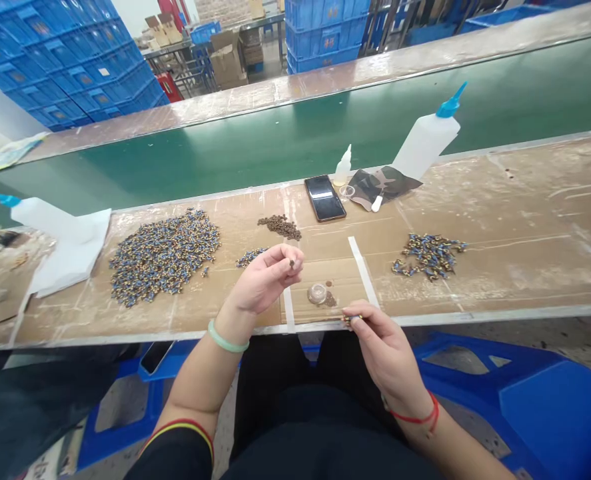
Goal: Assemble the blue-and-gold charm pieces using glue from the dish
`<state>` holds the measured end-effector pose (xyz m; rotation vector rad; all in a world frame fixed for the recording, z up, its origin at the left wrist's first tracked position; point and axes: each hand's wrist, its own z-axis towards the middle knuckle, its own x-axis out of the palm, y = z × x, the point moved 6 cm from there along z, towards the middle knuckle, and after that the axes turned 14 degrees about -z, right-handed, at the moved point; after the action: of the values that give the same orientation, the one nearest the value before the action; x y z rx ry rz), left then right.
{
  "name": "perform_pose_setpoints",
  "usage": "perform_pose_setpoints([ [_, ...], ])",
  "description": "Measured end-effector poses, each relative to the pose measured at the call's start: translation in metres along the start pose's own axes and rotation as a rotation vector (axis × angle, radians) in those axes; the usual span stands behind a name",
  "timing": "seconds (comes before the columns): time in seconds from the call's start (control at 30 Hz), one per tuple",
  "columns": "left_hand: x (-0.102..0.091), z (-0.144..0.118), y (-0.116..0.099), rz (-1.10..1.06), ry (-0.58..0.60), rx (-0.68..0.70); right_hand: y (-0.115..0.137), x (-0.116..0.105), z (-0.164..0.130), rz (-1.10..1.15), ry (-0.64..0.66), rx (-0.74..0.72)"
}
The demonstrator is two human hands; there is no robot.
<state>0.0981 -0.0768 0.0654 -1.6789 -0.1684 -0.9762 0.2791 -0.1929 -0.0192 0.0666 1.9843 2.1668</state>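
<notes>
My left hand (268, 277) is raised over the front of the cardboard-covered bench (525, 227) and pinches a tiny brown bead (292, 265) between thumb and fingertips. My right hand (382, 343) hovers at the bench's front edge and pinches a small blue-and-brass part (349, 319). Between the hands sits a small clear dish (318, 293) with brown bits beside it. A little pile of brown beads (280, 227) lies further back. A large heap of blue-and-brass parts (162, 257) is at the left, a smaller heap (429, 255) at the right, and a tiny cluster (250, 257) is near my left hand.
A black phone (324, 198), a small glue bottle (343, 167), a camouflage pouch (378, 185) and a big squeeze bottle with a blue tip (428, 143) stand at the back. Another squeeze bottle (45, 217) lies on white cloth at left. Behind runs a green conveyor belt (275, 143).
</notes>
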Motion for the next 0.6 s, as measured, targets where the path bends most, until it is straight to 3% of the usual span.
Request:
perform_pose_setpoints([
  [0.13,0.005,-0.011,0.012,0.034,0.037,0.049,0.014,-0.002,0.005,-0.094,-0.032,-0.092],
  [0.37,0.056,-0.054,0.065,0.472,0.216,0.100,0.092,-0.007,0.002,-0.312,-0.502,-0.630],
  [0.47,0.067,-0.062,0.071,0.518,0.209,0.286,0.099,-0.005,0.002,-0.330,-0.599,-0.632],
  [0.6,0.065,-0.066,0.075,0.504,0.062,0.519,0.096,-0.007,0.004,-0.335,-0.670,-0.606],
])
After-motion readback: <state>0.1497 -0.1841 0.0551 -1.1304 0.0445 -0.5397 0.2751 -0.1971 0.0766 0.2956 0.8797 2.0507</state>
